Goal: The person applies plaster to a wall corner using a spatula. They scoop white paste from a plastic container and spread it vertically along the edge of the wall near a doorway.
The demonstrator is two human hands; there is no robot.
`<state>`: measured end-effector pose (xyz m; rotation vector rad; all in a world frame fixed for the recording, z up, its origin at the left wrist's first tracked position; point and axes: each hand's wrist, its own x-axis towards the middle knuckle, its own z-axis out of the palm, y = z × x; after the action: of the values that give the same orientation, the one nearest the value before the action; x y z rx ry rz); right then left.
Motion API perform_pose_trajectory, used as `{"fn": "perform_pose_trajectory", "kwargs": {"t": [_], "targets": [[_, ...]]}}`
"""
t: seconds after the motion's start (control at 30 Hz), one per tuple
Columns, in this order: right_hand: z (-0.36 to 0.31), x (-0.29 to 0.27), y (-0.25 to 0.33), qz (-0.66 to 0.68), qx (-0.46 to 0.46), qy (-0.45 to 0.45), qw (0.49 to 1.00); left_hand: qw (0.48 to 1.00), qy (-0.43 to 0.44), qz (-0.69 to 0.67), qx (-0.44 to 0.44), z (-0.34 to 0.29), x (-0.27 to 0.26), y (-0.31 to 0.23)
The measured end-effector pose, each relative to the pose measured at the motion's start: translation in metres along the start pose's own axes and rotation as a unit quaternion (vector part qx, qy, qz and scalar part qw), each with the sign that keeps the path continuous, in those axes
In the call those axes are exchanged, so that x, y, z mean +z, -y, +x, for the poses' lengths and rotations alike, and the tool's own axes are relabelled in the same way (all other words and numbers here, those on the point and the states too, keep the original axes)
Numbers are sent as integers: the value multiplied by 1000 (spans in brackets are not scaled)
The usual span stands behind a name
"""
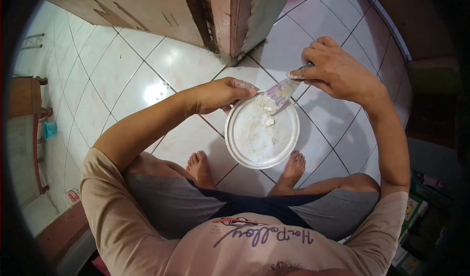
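Note:
My left hand [228, 94] grips the far left rim of a round white bucket lid [254, 149], thumb on top, the other fingers mostly hidden beneath. White smears cover the lid, and a small heap of white putty [267, 104] lies near its far edge. In my right hand [338, 70] is the dark handle of a putty knife [284, 90], fingers wrapped around it. The knife slants down to the left, its wide, smeared blade touching the putty. Some white residue marks the fingers of my left hand.
Just ahead stands a wall corner [230, 26] with chipped, peeling edges. Pale floor tiles [142, 75] surround my bare feet [199, 167]. At the far left are a wooden piece of furniture [36, 129] and a small blue container [50, 130]. Dark furniture lines the right side.

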<state>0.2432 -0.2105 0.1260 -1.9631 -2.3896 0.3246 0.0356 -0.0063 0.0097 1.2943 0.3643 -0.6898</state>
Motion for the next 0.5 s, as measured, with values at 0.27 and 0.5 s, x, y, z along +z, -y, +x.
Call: {"fn": "perform_pose_trajectory", "kwargs": {"t": [0.27,0.5], "targets": [[16,10,19,62,-19,2,998,999,32,-32,-4,-3,3,0],[19,19,49,77,-64,-19,995,999,26,-37,12,-4,0,10]]}}
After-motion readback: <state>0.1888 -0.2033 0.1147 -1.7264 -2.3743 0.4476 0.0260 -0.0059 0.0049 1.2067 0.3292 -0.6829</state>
